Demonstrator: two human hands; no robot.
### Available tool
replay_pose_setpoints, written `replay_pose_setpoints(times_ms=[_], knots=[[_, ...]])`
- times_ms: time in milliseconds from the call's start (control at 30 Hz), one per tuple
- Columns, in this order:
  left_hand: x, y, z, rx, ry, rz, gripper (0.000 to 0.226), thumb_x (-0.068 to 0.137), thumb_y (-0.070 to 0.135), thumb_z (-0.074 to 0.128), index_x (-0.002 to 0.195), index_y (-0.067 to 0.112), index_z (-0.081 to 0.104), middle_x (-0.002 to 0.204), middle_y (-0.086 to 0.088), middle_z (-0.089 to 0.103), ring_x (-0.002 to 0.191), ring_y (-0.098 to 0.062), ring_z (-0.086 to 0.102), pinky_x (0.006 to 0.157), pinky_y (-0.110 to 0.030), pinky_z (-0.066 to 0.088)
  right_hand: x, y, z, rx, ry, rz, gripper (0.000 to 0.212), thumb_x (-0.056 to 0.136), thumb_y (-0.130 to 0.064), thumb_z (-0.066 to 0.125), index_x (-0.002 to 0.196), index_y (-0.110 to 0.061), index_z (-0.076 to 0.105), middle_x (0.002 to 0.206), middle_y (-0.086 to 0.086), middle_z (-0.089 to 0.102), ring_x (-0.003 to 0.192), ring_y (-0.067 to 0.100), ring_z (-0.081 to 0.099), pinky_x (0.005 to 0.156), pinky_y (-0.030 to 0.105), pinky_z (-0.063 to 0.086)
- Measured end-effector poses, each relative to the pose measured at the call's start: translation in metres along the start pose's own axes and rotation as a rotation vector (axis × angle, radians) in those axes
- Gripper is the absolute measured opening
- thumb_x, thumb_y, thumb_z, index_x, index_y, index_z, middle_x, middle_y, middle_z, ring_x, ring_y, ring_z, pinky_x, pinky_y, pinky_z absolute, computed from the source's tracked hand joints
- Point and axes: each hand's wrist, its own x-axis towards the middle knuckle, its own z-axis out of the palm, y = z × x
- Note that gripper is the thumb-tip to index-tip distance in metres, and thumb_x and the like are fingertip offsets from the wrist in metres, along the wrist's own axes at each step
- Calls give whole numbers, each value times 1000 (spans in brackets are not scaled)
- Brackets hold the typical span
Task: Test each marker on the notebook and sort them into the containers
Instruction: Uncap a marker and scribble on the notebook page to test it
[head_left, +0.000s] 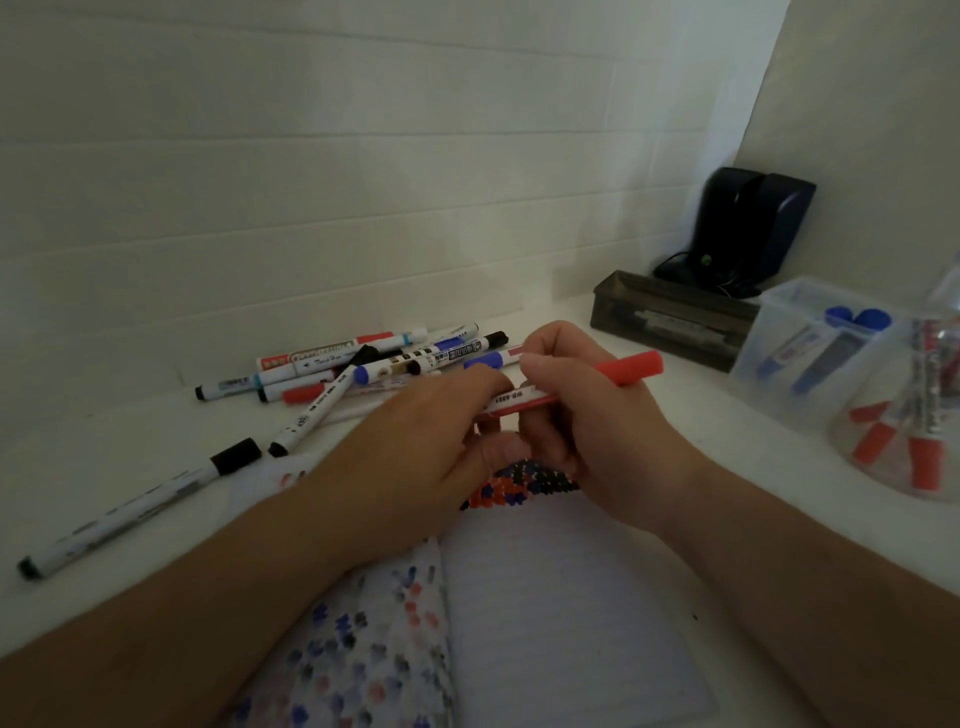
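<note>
Both hands hold one red marker above the open notebook. My left hand grips its white and red barrel, and my right hand grips the end with the red cap, which sticks out to the right. The notebook's right page shows rows of red, blue and black marks at its top; the left page is dotted with marks. A pile of markers lies behind the hands.
A black-capped marker lies alone at the left. At the right stand a dark tray, a clear box with blue markers and a clear container with red markers. A black device sits in the back corner.
</note>
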Motion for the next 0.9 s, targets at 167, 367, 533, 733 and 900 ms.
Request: replay_pose_setpoints(times_ms=[167, 367, 533, 733, 900], knots=[[-1, 0, 5, -6, 76, -19, 7, 106, 42, 42, 107, 36, 45, 88, 26, 47, 85, 6, 49, 72, -12, 36, -1, 3, -2, -60, -21, -71, 15, 97, -21, 68, 89, -16, 56, 53, 8, 43, 46, 18, 33, 46, 27, 28], [1, 2, -7, -213, 305, -265, 31, 99, 54, 46, 124, 36, 45, 115, 15, 52, 100, 0, 55, 83, -25, 48, -3, 2, -10, -680, 103, -205, 46, 92, -16, 74, 131, -38, 63, 99, -16, 71, 74, 6, 69, 67, 24, 58], [1, 7, -5, -185, 54, -313, 35, 92, 68, 38, 118, 43, 42, 93, 18, 63, 85, 9, 60, 65, -17, 46, -7, 5, 0, -963, 52, -211, 69, 101, -12, 58, 152, -53, 36, 95, -23, 59, 61, -8, 59, 63, 14, 46], [3, -3, -2, -168, 56, -288, 12, 107, 33, 43, 99, 38, 50, 75, 7, 61, 67, -5, 57, 53, -23, 41, -8, 6, -1, -912, 83, -296, 70, 98, -17, 64, 152, -53, 36, 107, -15, 70, 59, 2, 61, 61, 20, 51], [2, 3, -6, -262, 62, -250, 15, 109, 34, 37, 110, 28, 51, 64, 9, 52, 53, -3, 46, 48, -19, 36, -3, -4, 1, -320, 314, -263, 73, 82, -32, 81, 142, -43, 41, 88, 10, 65, 55, 28, 55, 51, 34, 55]])
